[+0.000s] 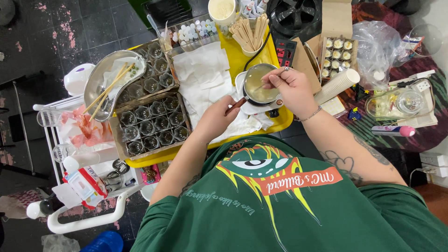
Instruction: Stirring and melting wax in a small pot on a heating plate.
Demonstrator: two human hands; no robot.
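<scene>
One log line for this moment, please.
left hand: grips handle of small metal pot | right hand: thin stick in pale liquid | pot on yellow tray

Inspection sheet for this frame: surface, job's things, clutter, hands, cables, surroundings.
Surface: yellow tray, partly covered by white paper towels.
Job's things: small pot of pale liquid; thin stick held over it.
Clutter: boxes of small glass jars, metal dish with chopsticks, cup of wooden sticks.
Hands: left hand grips the pot handle; right hand pinches the stick.
Cables: black cable crossing the tray.
Surroundings: dark tiled floor, white cart.
</scene>
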